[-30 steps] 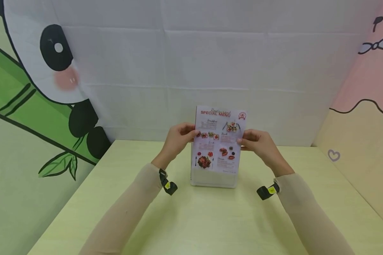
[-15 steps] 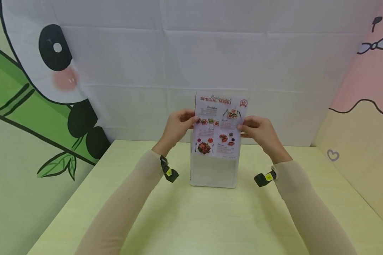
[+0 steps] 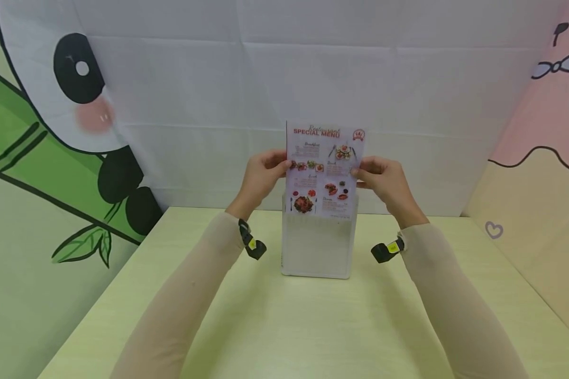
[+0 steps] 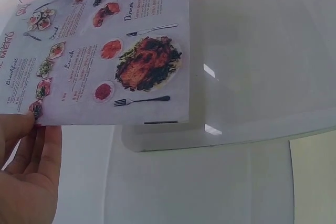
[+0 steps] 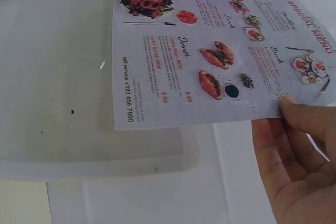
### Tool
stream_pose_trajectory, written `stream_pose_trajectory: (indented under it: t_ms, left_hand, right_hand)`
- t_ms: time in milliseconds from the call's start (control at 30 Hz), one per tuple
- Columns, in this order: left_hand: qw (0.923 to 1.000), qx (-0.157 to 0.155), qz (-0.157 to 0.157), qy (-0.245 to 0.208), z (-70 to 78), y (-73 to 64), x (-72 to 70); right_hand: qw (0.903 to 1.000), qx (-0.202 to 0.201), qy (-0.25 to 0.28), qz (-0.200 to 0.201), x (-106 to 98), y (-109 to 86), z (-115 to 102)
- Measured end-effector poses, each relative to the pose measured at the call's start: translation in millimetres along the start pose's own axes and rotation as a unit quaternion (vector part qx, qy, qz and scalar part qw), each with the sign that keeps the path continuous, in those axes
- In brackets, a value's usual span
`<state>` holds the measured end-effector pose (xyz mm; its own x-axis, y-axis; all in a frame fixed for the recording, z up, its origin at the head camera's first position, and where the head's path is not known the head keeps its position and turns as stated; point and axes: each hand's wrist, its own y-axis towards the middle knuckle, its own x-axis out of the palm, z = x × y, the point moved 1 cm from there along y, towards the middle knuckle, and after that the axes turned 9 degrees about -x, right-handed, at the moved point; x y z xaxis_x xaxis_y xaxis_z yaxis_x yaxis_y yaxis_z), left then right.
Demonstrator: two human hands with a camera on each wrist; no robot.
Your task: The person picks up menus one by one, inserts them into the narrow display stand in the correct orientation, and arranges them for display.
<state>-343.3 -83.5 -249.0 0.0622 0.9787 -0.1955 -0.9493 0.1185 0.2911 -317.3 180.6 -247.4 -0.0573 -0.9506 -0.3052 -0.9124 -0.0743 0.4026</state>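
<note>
A printed restaurant menu sheet [image 3: 321, 171] is held upright by its two side edges. My left hand [image 3: 264, 176] pinches the left edge, thumb [image 4: 16, 127] in front and fingers behind. On the right edge, my right hand [image 3: 384, 181] pinches it the same way, its thumb [image 5: 302, 111] on the printed face. Behind the sheet's lower part stands an upright translucent display stand [image 3: 316, 247] on the table. The sheet's bottom edge overlaps the stand's upper part, and its top rises well above. I cannot tell whether sheet and stand touch.
The pale wooden table [image 3: 294, 326] runs back to a white cloth backdrop [image 3: 313, 79]. Painted walls flank it: a green panel [image 3: 9, 121] with a panda figure on the left, a pink and cream panel [image 3: 545, 173] on the right. Dark straps with small cameras are on both wrists.
Both hands have risen with the menu sheet, uncovering more of the display stand's front. The stand has stayed in place on the table.
</note>
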Motion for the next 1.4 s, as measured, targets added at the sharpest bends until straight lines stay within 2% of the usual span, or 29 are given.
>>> stream_pose_trajectory:
  t_ms: [233,533,867,1167,1400]
  left_hand:
    - [0.9999,0.015,0.004,0.0,9.6,5.8,-2.8]
    - [0.9996,0.014,0.023,0.002,18.1,13.5,-4.1]
    - [0.9994,0.021,0.028,-0.005,26.6,16.4,-3.2]
    - [0.9991,0.024,0.032,-0.016,28.2,15.5,0.1]
    - [0.9988,0.033,0.03,-0.018,23.8,16.1,-0.7]
  right_hand:
    - [0.9999,-0.003,0.004,0.016,0,8.1,-5]
    - [0.9995,-0.017,0.012,0.025,-2,14.2,-15]
    - [0.9984,-0.039,0.018,0.038,-4,21.9,-22]
    - [0.9971,-0.036,0.02,0.064,-5,26.9,-29]
    - [0.9959,-0.048,0.015,0.075,-4,28.7,-31]
